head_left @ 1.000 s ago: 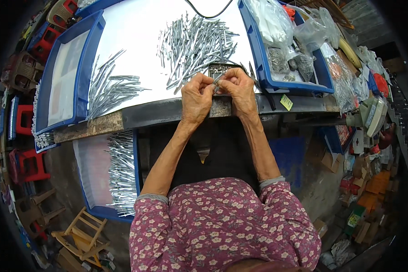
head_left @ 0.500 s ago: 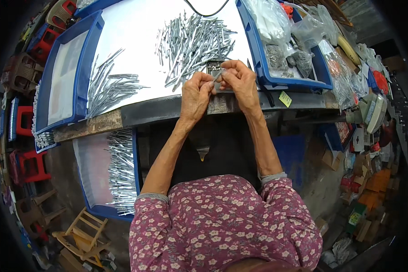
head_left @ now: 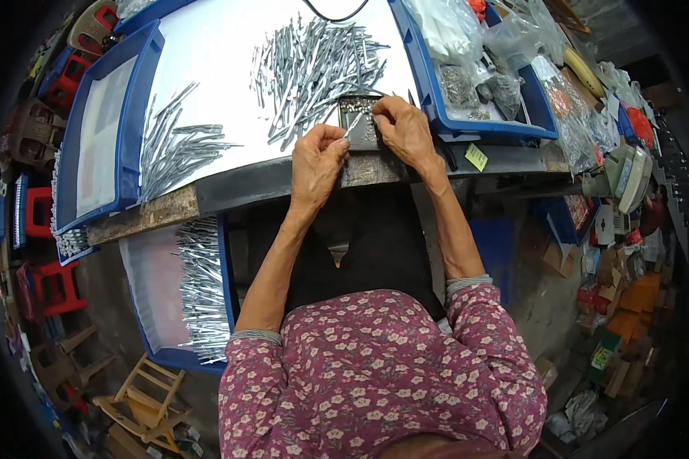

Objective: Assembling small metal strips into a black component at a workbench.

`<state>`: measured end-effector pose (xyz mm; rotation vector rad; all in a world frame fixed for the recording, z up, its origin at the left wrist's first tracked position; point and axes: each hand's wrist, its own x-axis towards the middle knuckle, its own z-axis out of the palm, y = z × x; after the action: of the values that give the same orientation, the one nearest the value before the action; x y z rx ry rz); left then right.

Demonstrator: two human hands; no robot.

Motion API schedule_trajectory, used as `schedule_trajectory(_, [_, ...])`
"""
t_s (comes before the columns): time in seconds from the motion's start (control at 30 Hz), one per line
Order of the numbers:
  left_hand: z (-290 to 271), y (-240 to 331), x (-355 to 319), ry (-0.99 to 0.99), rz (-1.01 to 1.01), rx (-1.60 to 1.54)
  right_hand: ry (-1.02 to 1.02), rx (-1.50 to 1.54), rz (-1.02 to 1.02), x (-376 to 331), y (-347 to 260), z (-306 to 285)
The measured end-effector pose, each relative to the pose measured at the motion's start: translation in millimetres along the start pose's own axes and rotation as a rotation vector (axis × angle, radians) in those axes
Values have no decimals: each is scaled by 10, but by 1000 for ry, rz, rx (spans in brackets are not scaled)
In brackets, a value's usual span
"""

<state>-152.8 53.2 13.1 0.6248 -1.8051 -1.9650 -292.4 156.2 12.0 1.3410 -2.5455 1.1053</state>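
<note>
My left hand [head_left: 316,164] is closed, thumb and fingertips pinching a slim silver metal strip [head_left: 354,122] that points up and to the right. Just right of it, my right hand [head_left: 408,134] has its fingers bent together at the right side of a small dark tray [head_left: 368,134]. Whatever those fingertips hold, if anything, is hidden or too small to make out. Tiny shiny parts lie in the tray's far end. Beyond my hands a large heap of similar slim metal strips [head_left: 314,69] spreads over the white tabletop [head_left: 214,46]. A smaller heap [head_left: 180,145] lies to the left.
A blue bin [head_left: 149,99] lined with white stands at the table's left. Another blue bin [head_left: 429,92] on the right holds plastic bags of small parts. Below the table's edge at left, a blue tray [head_left: 223,291] holds many metal strips. A yellow label [head_left: 476,157] hangs at the front edge.
My hands, which met over the small tray, have moved apart. The left drew back leftward with the metal strip; the right shifted to the tray's right side. The view moved slightly.
</note>
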Motion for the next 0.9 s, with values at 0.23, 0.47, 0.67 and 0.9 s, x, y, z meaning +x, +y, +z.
schedule_trajectory(0.23, [-4, -12, -30, 22, 70, 110, -87, -45, -92, 3, 13, 10])
schedule_trajectory(0.47, [11, 1, -40, 31, 73, 79, -71, -169, -207, 54, 50, 93])
schedule_trajectory(0.67, [6, -26, -36, 22, 49, 37, -59, -198, -291, 102, 112, 150])
schedule_trajectory(0.9, [17, -37, -27, 50, 56, -88, 71, -139, -399, 91, 174, 162])
